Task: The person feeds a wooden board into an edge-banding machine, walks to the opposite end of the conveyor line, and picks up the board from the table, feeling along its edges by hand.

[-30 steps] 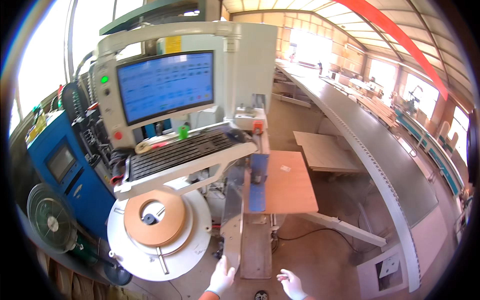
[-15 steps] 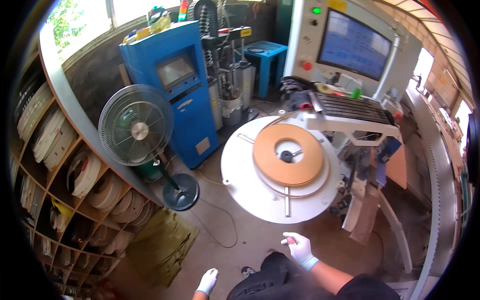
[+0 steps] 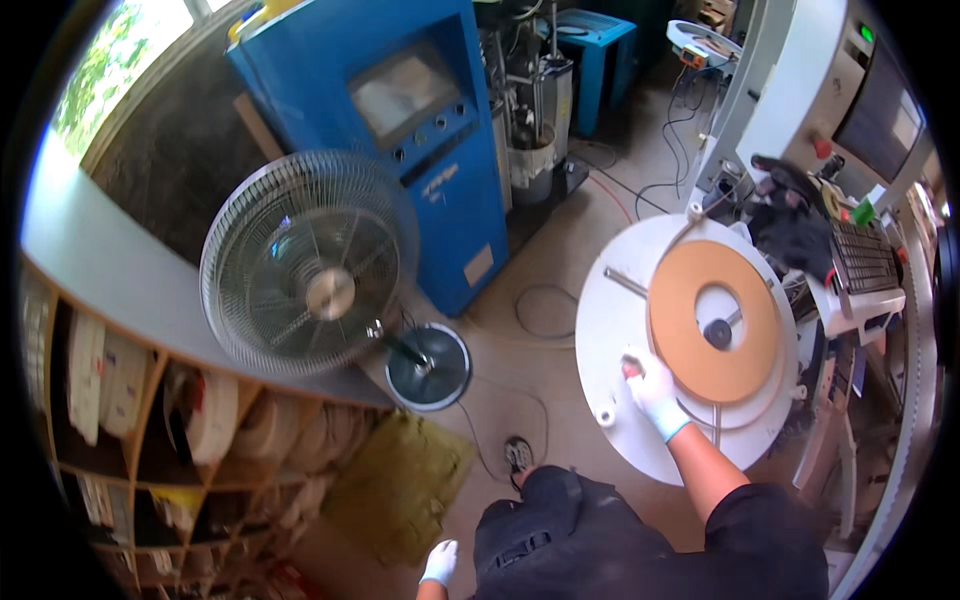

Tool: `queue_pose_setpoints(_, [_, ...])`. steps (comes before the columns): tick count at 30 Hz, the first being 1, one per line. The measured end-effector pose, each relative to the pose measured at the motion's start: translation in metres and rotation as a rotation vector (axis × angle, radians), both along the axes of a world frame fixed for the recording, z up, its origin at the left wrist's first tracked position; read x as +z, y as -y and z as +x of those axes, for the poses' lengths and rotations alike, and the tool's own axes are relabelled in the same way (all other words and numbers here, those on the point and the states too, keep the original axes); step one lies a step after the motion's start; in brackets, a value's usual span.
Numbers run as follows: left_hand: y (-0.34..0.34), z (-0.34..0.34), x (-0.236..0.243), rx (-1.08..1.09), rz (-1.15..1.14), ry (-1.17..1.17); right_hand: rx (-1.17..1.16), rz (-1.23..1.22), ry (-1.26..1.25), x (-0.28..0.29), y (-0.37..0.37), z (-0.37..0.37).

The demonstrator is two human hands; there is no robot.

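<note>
My right hand (image 3: 654, 388), in a white glove, is over the left part of a round white turntable (image 3: 607, 330), close to the rim of an orange-brown coil of strip (image 3: 676, 338). Its fingers are curled; a small reddish patch shows at the tips, and I cannot tell whether it is bare skin or something held. The coil lies flat on the disc, around a dark central hub (image 3: 717, 333). Low in the view, beside my leg, hangs my left hand (image 3: 440, 562), also gloved. Its fingers are drawn together with nothing visible in them.
A standing fan (image 3: 330, 293) and a blue cabinet with a screen (image 3: 447, 190) are at the left. Wooden shelves (image 3: 150, 400) hold several coils. Cables (image 3: 545, 312) cross the floor. A keyboard (image 3: 866, 256) and a grey control panel (image 3: 835, 85) are at the right.
The view has shifted left and closer to the fan and turntable. My right hand has gone from in front of the turntable to over its left part. My left hand still hangs low.
</note>
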State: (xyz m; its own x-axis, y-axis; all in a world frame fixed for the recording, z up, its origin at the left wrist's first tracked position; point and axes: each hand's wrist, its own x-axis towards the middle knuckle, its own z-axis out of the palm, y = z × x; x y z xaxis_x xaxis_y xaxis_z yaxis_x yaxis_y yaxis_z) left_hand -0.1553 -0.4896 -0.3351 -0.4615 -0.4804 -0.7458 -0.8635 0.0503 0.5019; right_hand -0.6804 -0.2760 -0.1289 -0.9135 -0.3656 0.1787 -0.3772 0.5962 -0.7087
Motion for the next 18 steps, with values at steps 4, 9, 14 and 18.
queue_pose_setpoints(4, [0.142,0.015,-0.025,-0.210,-0.082,0.209,0.075,0.167,0.539,-0.051,0.059,0.000])
queue_pose_setpoints(9, [0.217,-0.273,0.061,-0.224,-0.098,-0.045,-0.122,0.136,0.670,-0.069,0.050,0.010])
queue_pose_setpoints(14, [0.237,-0.537,0.028,-0.761,-0.084,-0.242,-0.409,-0.287,0.897,-0.080,0.073,-0.003])
queue_pose_setpoints(18, [0.171,-0.699,0.109,-1.056,-0.106,-0.386,-0.750,-0.425,0.769,-0.090,0.071,0.013])
